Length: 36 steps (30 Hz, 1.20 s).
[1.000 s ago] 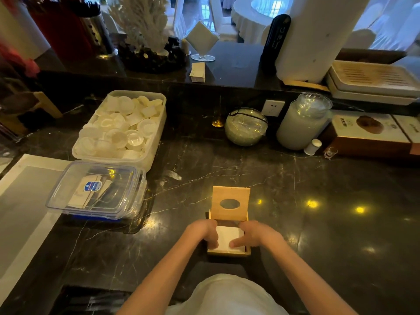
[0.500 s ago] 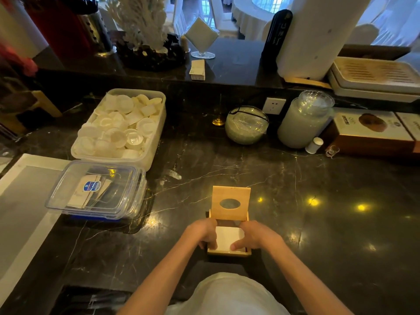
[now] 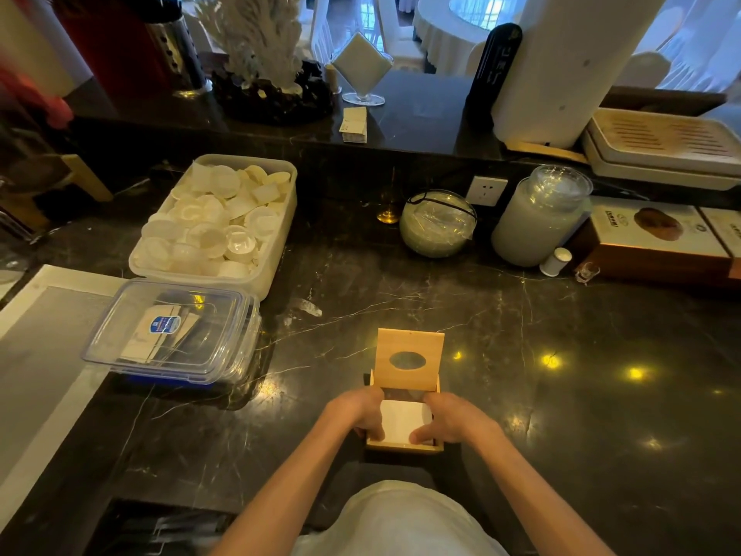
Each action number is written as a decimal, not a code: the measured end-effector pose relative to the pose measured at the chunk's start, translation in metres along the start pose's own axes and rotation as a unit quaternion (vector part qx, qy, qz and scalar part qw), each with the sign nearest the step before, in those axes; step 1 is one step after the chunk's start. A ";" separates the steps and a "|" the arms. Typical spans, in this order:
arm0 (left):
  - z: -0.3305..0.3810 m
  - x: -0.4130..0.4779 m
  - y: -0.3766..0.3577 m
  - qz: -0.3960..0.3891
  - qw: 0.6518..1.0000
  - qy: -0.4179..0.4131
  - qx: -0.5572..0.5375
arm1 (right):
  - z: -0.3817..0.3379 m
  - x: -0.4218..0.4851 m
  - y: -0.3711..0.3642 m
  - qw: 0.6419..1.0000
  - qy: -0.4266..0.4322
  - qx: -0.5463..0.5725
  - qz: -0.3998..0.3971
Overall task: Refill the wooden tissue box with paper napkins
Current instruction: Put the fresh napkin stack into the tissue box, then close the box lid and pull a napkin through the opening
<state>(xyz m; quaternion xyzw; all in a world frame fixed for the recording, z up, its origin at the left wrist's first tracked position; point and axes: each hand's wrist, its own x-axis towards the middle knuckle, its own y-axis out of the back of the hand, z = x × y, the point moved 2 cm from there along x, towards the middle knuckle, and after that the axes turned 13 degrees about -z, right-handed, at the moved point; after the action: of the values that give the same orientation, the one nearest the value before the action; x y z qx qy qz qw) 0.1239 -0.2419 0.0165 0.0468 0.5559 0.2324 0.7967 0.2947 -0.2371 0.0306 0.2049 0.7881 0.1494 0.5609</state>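
Pressing napkins [image 3: 403, 420] into wooden box [image 3: 405, 446], both hands [image 3: 359, 411]; no legible label.

Person's left hand [image 3: 359, 411] and right hand [image 3: 449, 419] are bare, both forearms uncovered with no sleeves visible; a white garment [image 3: 401, 519] covers the torso at the lower frame edge.

Dim, glare spots on counter [image 3: 561, 395], curved edges

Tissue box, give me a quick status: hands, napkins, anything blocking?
Left hand and right hand both on the napkins, pressing them into the wooden tissue box. Lid stands open. Nothing blocking.
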 end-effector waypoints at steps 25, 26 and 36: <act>-0.024 -0.048 0.037 0.232 0.846 -0.232 -0.419 | 0.026 -0.039 0.038 0.873 0.175 0.426 0.163; -0.019 -0.048 0.037 0.207 0.839 -0.241 -0.442 | 0.026 -0.035 0.040 0.847 0.198 0.474 0.136; -0.015 -0.039 -0.006 0.167 0.781 -0.290 -0.528 | 0.027 -0.033 0.002 0.790 0.245 0.531 0.183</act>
<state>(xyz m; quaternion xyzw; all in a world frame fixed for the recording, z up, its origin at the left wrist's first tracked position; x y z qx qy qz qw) 0.1020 -0.2666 0.0422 -0.2238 0.0721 0.5939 0.7694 0.3296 -0.2515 0.0494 0.5674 0.8020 -0.1475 0.1144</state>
